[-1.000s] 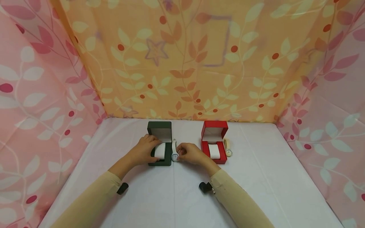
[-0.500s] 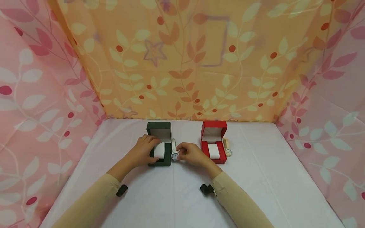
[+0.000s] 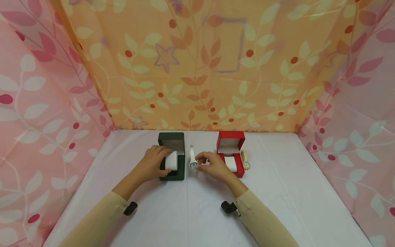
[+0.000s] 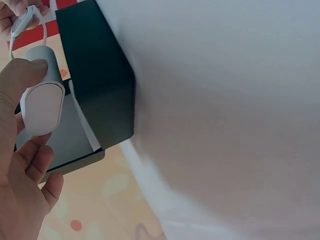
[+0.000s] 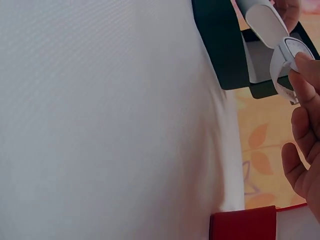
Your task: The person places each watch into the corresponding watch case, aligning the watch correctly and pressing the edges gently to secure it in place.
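Head view: on the white cloth [image 3: 188,212], both hands are busy — the left hand [image 3: 152,163] has thumb and fingers around the white cushion [image 3: 171,161] at the green box [image 3: 180,168], whose lid stands raised behind. Between that box and the red box [image 3: 239,167], the right hand [image 3: 214,166] has the white watch [image 3: 193,165] pinched at its case, the strap reaching toward the orange curtain [image 3: 197,103]. The red box is raised-lidded too, with its own pale pillow [image 3: 229,164] seated inside and a beige watch [image 3: 246,164] lying just beside it on the far side from the green box. Pink curtains [image 3: 46,137] flank the cloth. Left wrist view now: the thumb presses the cushion's rounded side, fingertips bear on it from the opposite side, and it stands out above the green base; near the upper corner, the right hand shows with the watch, strap hanging in a loop. Over to the right wrist view — thumb and forefinger nip the watch case, the other fingers loosely bent, with the dial up close to the cushion's end and a corner of the red box at the bottom edge.
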{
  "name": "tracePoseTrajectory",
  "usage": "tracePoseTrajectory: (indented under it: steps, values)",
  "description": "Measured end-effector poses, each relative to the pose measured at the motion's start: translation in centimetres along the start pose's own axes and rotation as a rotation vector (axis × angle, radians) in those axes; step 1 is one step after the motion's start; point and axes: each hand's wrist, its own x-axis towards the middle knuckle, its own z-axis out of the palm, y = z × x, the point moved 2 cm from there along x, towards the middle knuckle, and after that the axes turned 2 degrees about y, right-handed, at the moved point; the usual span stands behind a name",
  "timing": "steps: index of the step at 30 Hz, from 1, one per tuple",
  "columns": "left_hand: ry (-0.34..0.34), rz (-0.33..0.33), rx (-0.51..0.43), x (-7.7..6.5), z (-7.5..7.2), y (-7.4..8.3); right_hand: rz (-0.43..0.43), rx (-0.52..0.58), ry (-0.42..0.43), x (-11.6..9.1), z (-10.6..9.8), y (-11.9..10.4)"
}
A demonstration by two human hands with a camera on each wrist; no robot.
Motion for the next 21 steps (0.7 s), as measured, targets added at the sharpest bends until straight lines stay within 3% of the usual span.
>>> tracePoseTrajectory:
  steps: [21]
  values:
    - [0.113,-0.006,-0.12,-0.3,-2.4,3.0,0.002,0.04,0.104,-3.0,-2.6,-1.0]
